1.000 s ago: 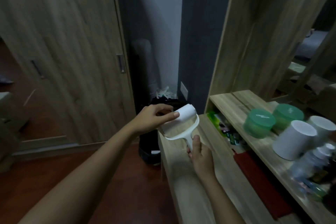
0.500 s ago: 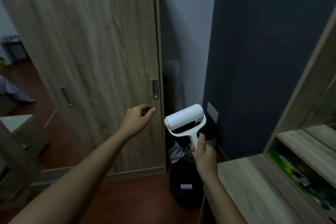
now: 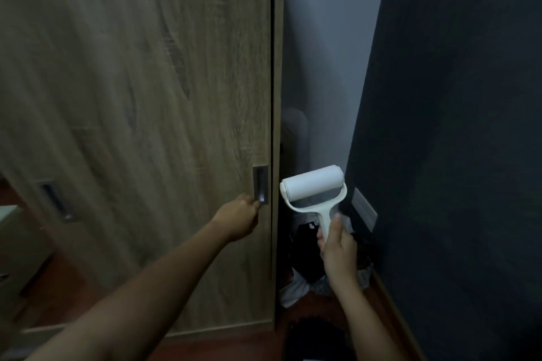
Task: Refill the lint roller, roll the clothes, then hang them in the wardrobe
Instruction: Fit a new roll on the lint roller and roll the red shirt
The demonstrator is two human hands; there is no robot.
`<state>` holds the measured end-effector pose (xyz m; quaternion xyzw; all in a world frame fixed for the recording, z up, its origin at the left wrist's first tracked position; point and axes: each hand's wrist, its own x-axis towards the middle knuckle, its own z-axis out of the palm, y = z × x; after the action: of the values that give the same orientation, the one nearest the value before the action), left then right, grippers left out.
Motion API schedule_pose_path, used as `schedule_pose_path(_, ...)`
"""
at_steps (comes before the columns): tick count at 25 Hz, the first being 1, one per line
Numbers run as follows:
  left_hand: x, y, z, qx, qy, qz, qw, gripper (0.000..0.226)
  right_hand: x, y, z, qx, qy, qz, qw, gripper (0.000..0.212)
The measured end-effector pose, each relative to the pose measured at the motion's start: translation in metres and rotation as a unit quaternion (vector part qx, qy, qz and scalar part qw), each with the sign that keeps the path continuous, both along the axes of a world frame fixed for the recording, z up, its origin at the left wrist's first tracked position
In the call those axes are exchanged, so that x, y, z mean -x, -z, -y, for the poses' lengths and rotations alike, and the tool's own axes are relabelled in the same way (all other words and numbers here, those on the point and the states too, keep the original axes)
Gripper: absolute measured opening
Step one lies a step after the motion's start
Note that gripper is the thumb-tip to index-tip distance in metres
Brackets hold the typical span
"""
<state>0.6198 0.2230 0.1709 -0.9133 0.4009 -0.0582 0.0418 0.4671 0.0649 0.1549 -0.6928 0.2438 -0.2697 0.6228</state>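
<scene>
- Far to the left of the left hand, a second recessed pull (image 3: 54,199) sits in a neighbouring wood-grain panel, blurred and tilted at the edge of view.
- The wardrobe door (image 3: 146,97), pale oak in pattern, stands shut and fills the space above and to the left of the left hand.
- The left hand (image 3: 239,218), at the end of an outstretched bare arm, has its fingers curled, and their tips hook the lower end of the door pull (image 3: 260,184), a dark recessed slot near the door's right edge.
- Just right of that hand, past the door's edge, the lint roller (image 3: 312,187) is held in the air with its white roll uppermost and level with the door pull.
- The right hand (image 3: 337,246) grips the roller's white handle from below, fingers wrapped round it and thumb laid up along the stem.
- Behind the roller rises a pale wall (image 3: 322,53).
- Below the right hand, crumpled cloth (image 3: 296,290) lies on the reddish floor (image 3: 258,344), too dim to make out further.
- Just right of the right hand, a socket plate (image 3: 365,209) sits on the dark wall (image 3: 454,126).
</scene>
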Motion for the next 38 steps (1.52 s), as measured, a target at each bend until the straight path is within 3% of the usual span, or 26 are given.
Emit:
schedule_pose_path(4,-0.072,0.014,0.026,-0.154,0.117,0.15,0.97,0.026,-0.072,-0.013,0.017,0.006,-0.022,0.022,0.999,0.052)
schedule_pose_path(8,-0.121,0.026,0.034,-0.25,0.193,0.199,0.928,0.044,-0.112,-0.007,0.029,-0.036,-0.015,0.017,0.999,0.05)
schedule_pose_path(11,-0.142,0.028,0.038,-0.28,0.241,0.181,0.912,0.032,-0.126,0.001,0.032,-0.054,-0.009,0.008,0.998,0.046)
schedule_pose_path(14,-0.152,0.037,0.036,-0.277,0.279,0.201,0.897,0.015,-0.136,0.004,0.028,-0.061,0.002,0.005,0.998,0.048)
schedule_pose_path(17,-0.157,0.038,0.027,-0.242,0.294,0.201,0.902,0.038,-0.144,-0.004,0.015,-0.078,0.021,0.025,0.996,0.045)
schedule_pose_path(23,-0.174,0.034,-0.023,-0.243,0.321,0.229,0.886,0.047,-0.154,-0.017,-0.041,-0.07,0.055,0.051,0.995,0.047)
schedule_pose_path(33,-0.216,0.031,-0.206,-0.217,0.325,0.24,0.888,0.039,-0.204,-0.013,-0.171,-0.028,-0.028,0.039,0.998,0.056)
schedule_pose_path(38,-0.236,0.029,-0.303,-0.264,0.296,0.262,0.88,0.031,-0.226,-0.009,-0.223,-0.02,-0.065,0.045,0.997,0.057)
